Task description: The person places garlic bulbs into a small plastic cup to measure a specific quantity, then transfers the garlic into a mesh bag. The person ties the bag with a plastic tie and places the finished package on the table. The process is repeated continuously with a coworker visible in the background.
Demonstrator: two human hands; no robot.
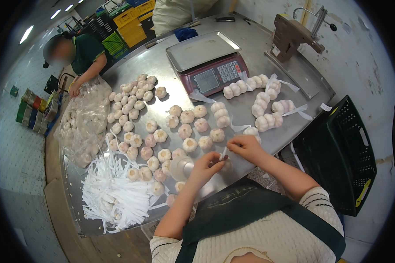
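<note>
Near the front edge of the steel table, my left hand (208, 167) and my right hand (245, 148) are close together, both gripping a short white mesh strip (224, 152) between the fingertips. Beside my left wrist stands a clear round plastic container (181, 168). Loose garlic bulbs (190, 144) are spread to the left of my hands. Beyond them lie garlic bulbs packed in white net sleeves (220, 114), some in rows with loose net ends. A large bundle of white net strips (118, 194) lies at the table's left front.
A digital scale with a steel tray (204, 51) stands at the back, and a brown metal clamp-like device (288, 39) behind right. A co-worker (89, 54) holds a clear plastic bag of garlic (85, 121) at left. A dark green crate (339, 157) stands right.
</note>
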